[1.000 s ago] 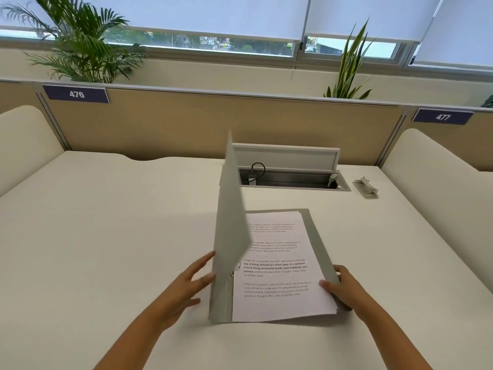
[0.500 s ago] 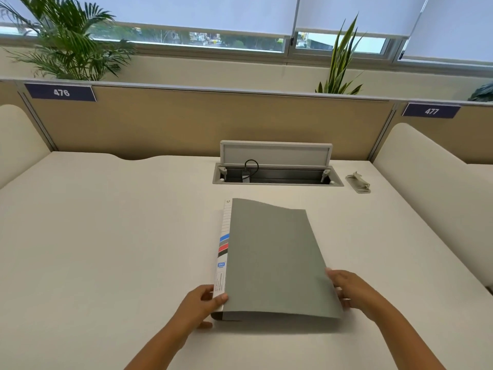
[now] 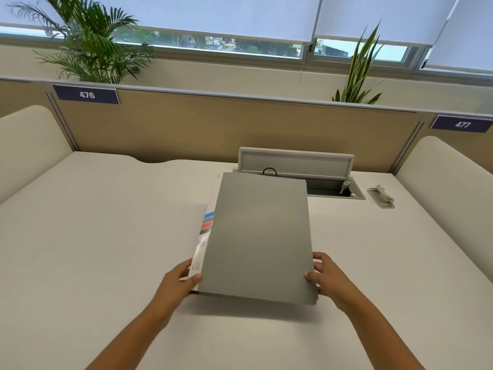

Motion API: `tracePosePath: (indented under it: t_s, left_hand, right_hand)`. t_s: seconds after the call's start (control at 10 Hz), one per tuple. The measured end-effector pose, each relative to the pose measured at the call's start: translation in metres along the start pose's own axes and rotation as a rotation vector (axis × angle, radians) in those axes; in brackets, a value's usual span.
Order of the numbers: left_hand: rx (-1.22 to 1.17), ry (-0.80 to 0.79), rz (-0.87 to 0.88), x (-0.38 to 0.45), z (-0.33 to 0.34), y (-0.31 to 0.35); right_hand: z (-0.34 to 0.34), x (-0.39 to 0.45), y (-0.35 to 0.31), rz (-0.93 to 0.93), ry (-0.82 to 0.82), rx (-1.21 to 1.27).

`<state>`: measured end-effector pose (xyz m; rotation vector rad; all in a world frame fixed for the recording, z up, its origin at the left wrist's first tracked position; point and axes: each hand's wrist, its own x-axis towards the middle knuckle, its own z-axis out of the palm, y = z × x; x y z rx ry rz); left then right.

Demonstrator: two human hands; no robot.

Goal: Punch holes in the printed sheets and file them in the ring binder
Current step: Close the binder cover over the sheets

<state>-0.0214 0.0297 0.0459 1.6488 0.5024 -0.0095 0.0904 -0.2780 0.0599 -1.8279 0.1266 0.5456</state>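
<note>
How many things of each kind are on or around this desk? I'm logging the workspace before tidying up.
Ring binder: 1, closed, held in both hands (left, right)
Hole punch: 1
Cable box with raised lid: 1
Potted plants (left, right): 2
Desk number signs (476, 477): 2
Total: 7

Left hand point(image 3: 177, 283) and right hand point(image 3: 328, 279) clasp opposite edges, arms outstretched.
</note>
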Motion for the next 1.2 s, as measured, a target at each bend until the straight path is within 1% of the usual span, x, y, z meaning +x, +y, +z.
tracePosePath:
  t_s: [0.1,0.3,0.4,0.5,0.7,0.8,1.0,1.1,1.2]
  left_hand:
    - [0.027,0.081,0.058,0.025,-0.029,0.012]
    - [0.051,0.208,0.071,0.095,-0.090,0.030]
    - [0.076,0.248,0.057,0.131,-0.116,0.033]
    - [0.077,0.278,0.031,0.163,-0.132,0.028]
    - [0.080,0.341,-0.009,0.210,-0.144,0.020]
    - [0.118,0.365,-0.021,0.235,-0.154,0.021]
    - [0.194,0.346,-0.041,0.269,-0.159,0.031]
    - [0.257,0.360,-0.049,0.281,-0.169,0.033]
    - [0.424,0.433,-0.020,0.280,-0.170,0.036]
  right_hand:
    - [0.035,0.025,-0.025,-0.028,0.005,-0.024]
    - [0.098,0.087,-0.086,-0.035,-0.056,-0.027]
    - [0.127,0.121,-0.106,-0.019,-0.083,-0.014]
    - [0.150,0.153,-0.119,-0.007,-0.097,-0.020]
    - [0.185,0.211,-0.121,0.034,-0.077,-0.004]
    - [0.197,0.230,-0.125,0.041,-0.068,0.005]
    - [0.205,0.253,-0.125,0.016,-0.040,-0.062]
    - [0.201,0.257,-0.125,0.008,-0.003,0.000]
    - [0.193,0.244,-0.121,-0.020,0.040,-0.041]
